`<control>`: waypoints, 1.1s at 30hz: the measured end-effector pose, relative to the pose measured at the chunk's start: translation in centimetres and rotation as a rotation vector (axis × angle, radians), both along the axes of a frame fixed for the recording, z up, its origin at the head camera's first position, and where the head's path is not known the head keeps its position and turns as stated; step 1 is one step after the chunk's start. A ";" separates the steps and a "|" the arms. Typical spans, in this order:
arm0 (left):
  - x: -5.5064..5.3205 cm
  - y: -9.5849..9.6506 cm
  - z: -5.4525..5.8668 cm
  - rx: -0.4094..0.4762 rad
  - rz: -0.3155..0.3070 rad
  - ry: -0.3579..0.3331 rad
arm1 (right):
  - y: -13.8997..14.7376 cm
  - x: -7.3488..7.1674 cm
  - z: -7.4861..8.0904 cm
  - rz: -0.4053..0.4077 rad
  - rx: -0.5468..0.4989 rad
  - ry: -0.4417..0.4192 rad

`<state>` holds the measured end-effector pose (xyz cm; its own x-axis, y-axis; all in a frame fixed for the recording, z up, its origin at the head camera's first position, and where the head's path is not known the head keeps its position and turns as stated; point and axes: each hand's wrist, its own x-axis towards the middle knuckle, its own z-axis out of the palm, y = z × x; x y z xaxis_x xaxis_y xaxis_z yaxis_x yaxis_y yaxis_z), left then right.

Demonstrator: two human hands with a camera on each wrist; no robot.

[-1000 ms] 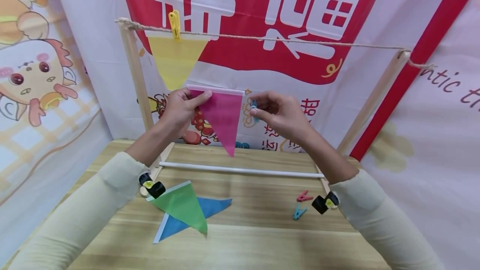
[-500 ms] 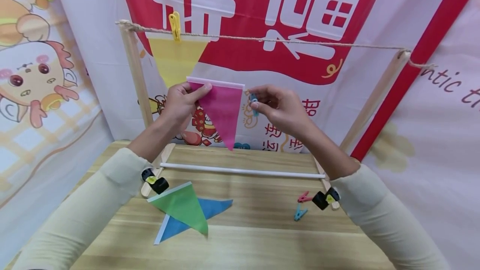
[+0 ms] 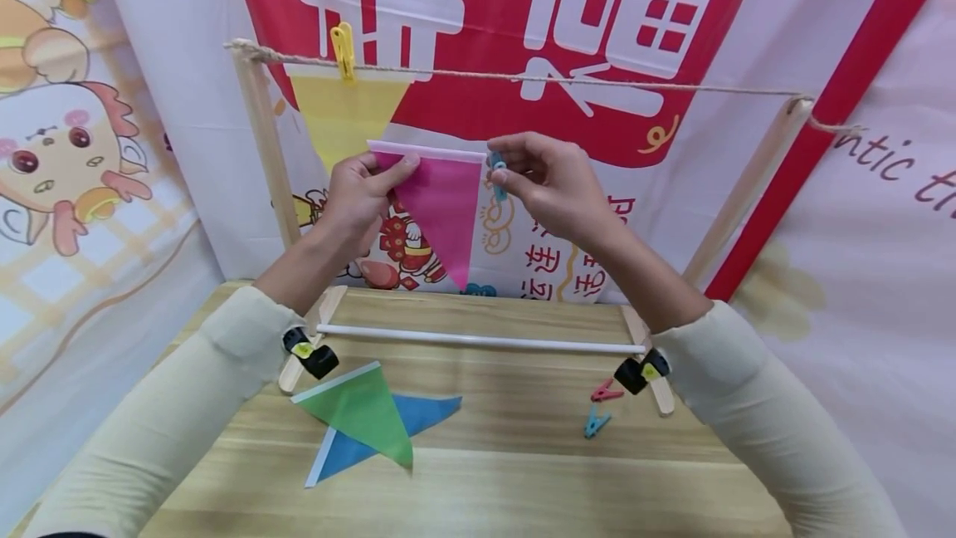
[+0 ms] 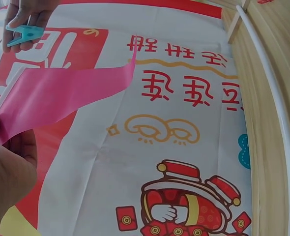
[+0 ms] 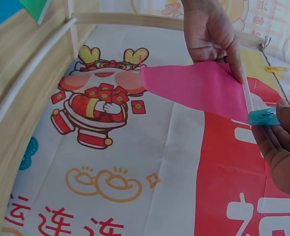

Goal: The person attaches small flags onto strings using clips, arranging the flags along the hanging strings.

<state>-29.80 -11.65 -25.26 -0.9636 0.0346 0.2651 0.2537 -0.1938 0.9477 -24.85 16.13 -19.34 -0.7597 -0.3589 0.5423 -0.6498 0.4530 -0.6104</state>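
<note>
My left hand (image 3: pixel 362 198) pinches the white-edged top of a pink triangular flag (image 3: pixel 441 198) near its left corner, thumb in front. The flag's tip hangs down. Just right of it, my right hand (image 3: pixel 556 185) holds a teal clothespin (image 3: pixel 498 177) between thumb and fingers. In the left wrist view the clothespin (image 4: pixel 26 33) is apart from the flag (image 4: pixel 66 93). Both hands are below a twine line (image 3: pixel 523 76). A yellow flag (image 3: pixel 347 110) hangs on the line's left part under a yellow clothespin (image 3: pixel 343 52).
Wooden posts (image 3: pixel 265 148) carry the line, and a white rod (image 3: pixel 478 340) joins their feet. On the wooden table (image 3: pixel 523 488) a green flag (image 3: pixel 366 409) lies across a blue flag (image 3: pixel 433 412). A red clothespin (image 3: pixel 607 391) and a teal one lie at the right.
Both hands have risen toward the twine, carrying the pink flag and the teal clothespin. The right hand has come up more and slightly left. The flags and clothespins on the table stay put.
</note>
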 end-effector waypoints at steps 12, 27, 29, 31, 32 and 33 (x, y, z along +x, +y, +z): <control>-0.3 0.4 1.3 0.092 -0.027 0.027 | -1.1 -0.8 3.1 -0.018 -0.017 0.049; 0.0 1.8 2.9 0.089 -0.065 0.052 | -2.0 -0.3 5.9 0.014 -0.028 0.124; 0.0 2.0 3.1 0.091 -0.072 0.051 | -2.1 -0.2 6.2 0.008 -0.031 0.129; 0.0 2.1 3.3 0.091 -0.081 0.055 | -2.2 -0.2 6.5 0.005 -0.032 0.133; 0.0 2.2 3.4 0.088 -0.085 0.059 | -2.3 -0.2 6.7 0.004 -0.032 0.136; 0.0 2.3 3.6 0.086 -0.088 0.063 | -2.3 -0.3 6.8 0.004 -0.033 0.142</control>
